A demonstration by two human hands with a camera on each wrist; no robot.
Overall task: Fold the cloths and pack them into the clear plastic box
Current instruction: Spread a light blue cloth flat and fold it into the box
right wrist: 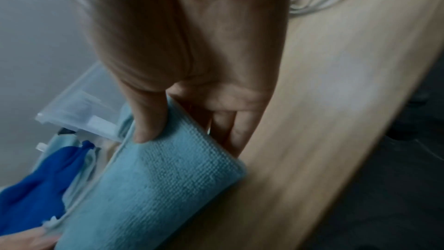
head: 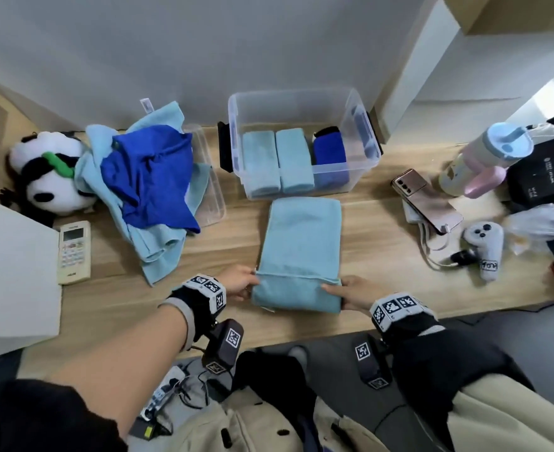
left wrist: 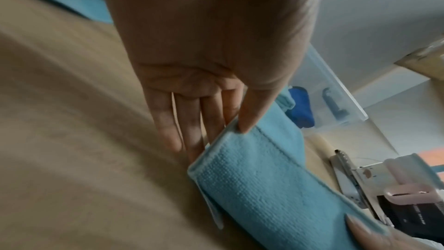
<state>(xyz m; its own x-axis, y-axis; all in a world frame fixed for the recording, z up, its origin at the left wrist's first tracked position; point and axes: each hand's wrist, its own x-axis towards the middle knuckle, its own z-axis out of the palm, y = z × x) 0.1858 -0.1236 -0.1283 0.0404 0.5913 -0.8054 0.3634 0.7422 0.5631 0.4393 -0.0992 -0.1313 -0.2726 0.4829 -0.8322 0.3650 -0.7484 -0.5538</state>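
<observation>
A light blue cloth (head: 300,249) lies lengthwise on the wooden table, its near end folded over into a band. My left hand (head: 243,283) pinches the band's left end, thumb on top and fingers underneath (left wrist: 245,121). My right hand (head: 342,292) pinches the right end the same way (right wrist: 149,130). Behind the cloth stands the clear plastic box (head: 301,99), holding two folded light blue cloths (head: 277,161) and a dark blue one (head: 329,159). A heap of unfolded light and dark blue cloths (head: 148,181) lies at the left.
The box's clear lid (head: 212,190) lies under the heap. A panda plush (head: 45,174), a remote control (head: 74,252) and a white box (head: 14,275) sit at the left. A phone (head: 427,200), a tumbler (head: 484,158), a controller (head: 486,249) and a black bag (head: 543,181) crowd the right.
</observation>
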